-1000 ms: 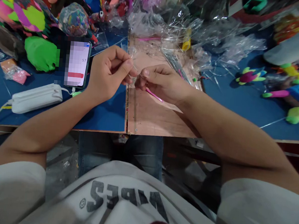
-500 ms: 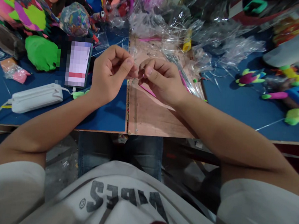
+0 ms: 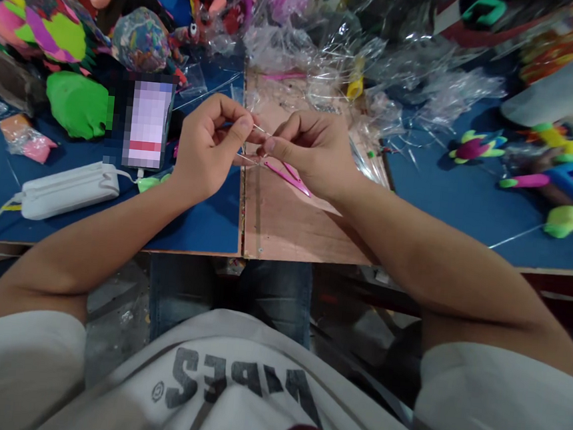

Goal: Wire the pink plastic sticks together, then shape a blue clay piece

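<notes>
A thin, pale strand (image 3: 261, 130) spans the narrow gap between a person's two bare hands above a work table (image 3: 199, 231), its long axis running crosswise and dipping slightly from left to right. The left hand (image 3: 213, 143) has its thumb and forefinger pressed together on one end, with no visible gap. The right hand (image 3: 308, 149) meets the other end, its thumb and forefinger curled close together; what exactly they have hold of is hidden, so the firmness of that grip cannot be told. Neither hand is plainly nearer: the strand lies straight to the right of the left fingertips and to the left of the right ones. Just below the right fingers, a slim pink tool (image 3: 294, 183) slants down and to the right over a wooden board (image 3: 309, 237); whether it hangs from the hand or rests on the wood cannot be made out. A second fine line shows near the tool's upper end, too thin to trace. Beyond the hands spreads crumpled plastic (image 3: 291, 51), while a phone (image 3: 157, 123) and a white block (image 3: 70, 191) lie on the person's left, beside a green lump (image 3: 78, 104)
</notes>
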Demonstrator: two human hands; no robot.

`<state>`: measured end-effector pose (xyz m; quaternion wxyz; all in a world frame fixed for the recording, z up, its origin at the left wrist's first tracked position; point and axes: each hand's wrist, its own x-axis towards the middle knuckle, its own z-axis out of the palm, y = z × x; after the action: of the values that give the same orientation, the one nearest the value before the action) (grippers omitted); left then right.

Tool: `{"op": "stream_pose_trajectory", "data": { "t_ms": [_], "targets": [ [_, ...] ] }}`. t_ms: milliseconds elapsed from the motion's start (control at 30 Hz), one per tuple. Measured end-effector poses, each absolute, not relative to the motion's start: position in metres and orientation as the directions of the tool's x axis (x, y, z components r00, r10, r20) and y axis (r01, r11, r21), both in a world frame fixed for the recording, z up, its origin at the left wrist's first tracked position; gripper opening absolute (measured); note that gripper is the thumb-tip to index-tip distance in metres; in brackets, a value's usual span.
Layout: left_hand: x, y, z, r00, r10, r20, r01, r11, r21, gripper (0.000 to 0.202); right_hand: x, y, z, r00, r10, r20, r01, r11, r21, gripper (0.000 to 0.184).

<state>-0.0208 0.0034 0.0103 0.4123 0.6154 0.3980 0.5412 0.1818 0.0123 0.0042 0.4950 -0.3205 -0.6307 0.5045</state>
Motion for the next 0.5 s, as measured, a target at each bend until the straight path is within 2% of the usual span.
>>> {"op": "stream_pose_trajectory", "data": {
  "t_ms": [300, 500],
  "targets": [
    [-0.0216, 0.0037, 0.0061, 0.107, 0.939, 0.326, 0.131, -0.339, 0.932, 0.052, 0.1832, 0.0123, 0.0018, -0.300, 0.908, 0.292, -0.102, 0.274, -0.956, 0.052],
    [-0.0243, 0.0093, 0.0046, 0.038, 0.942, 0.334, 0.081, -0.336, 0.938, 0.043, 0.1818, 0.0162, 0.0036, -0.266, 0.910, 0.316, -0.118, 0.295, -0.948, 0.055]
  ]
}}
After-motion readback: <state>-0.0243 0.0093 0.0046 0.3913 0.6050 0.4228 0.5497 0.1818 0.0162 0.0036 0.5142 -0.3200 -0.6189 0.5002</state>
